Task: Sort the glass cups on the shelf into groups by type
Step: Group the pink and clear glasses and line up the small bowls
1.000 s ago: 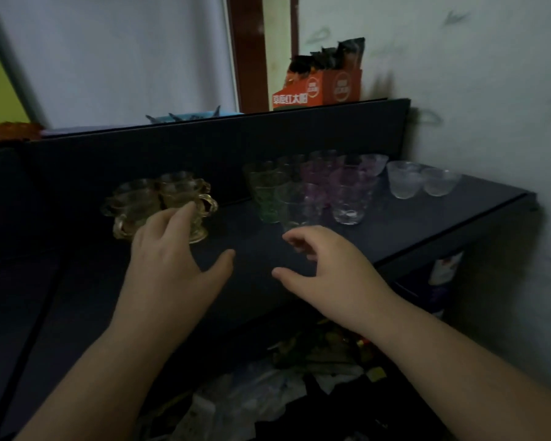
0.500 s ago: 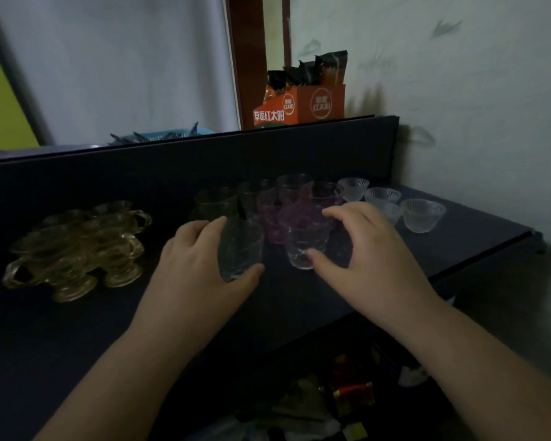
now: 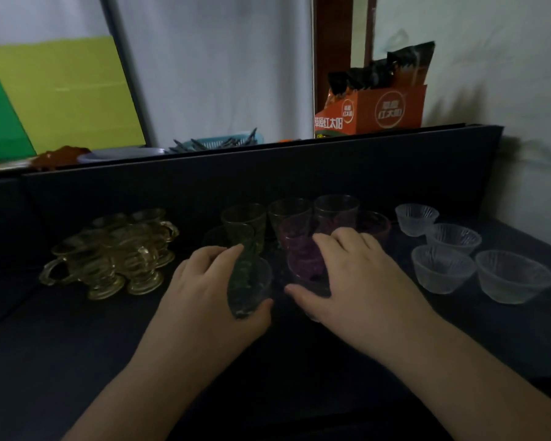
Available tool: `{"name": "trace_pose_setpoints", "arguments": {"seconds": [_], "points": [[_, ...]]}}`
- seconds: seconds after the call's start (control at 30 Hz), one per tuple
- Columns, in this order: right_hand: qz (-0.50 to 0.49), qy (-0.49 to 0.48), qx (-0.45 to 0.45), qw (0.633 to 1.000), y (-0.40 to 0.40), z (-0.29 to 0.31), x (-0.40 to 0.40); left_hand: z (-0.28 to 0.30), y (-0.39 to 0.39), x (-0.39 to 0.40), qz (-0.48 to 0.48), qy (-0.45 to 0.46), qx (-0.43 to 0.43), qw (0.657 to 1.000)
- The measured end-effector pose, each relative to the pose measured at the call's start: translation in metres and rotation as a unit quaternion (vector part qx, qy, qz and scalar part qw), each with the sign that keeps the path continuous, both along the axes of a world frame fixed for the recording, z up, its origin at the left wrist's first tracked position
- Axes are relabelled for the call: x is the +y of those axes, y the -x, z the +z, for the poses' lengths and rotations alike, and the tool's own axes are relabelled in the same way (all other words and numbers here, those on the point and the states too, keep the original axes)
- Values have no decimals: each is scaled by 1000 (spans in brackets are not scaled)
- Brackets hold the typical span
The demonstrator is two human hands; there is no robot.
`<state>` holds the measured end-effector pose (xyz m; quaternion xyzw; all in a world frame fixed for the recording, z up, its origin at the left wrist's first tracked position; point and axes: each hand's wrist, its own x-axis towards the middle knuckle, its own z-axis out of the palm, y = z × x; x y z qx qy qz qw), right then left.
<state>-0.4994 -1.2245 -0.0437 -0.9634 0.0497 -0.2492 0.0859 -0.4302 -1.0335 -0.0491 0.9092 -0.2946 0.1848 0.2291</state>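
Glass tumblers: left hand (image 3: 204,291) holds one (image 3: 248,281), right hand (image 3: 353,278) another (image 3: 303,259).

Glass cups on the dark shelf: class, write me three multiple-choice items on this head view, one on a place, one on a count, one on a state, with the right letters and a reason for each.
1. Where do the amber handled cups stand?
A. left end of the shelf
B. right end
C. on the orange box

2. How many clear bowl-shaped cups stand at the right?
A. two
B. four
C. seven

3. What is the left hand doing?
A. lying flat on the shelf
B. gripping a clear tumbler
C. holding an amber cup

Answers:
1 A, they cluster left of the coloured tumblers.
2 B, four ribbed bowls are in view.
3 B, thumb and fingers curl round the tumbler, while the right hand reaches among the purple tumblers.
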Motion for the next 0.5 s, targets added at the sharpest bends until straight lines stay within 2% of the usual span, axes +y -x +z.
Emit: {"name": "trace_pose_setpoints", "arguments": {"seconds": [0.3, 0.5], "points": [[74, -75, -30, 994, 4, 2, -17, 28, -1, -1, -34, 52, -7, 998], [83, -104, -148, 980, 3, 35, -45, 61, -29, -29, -39, 113, -33, 992]]}}
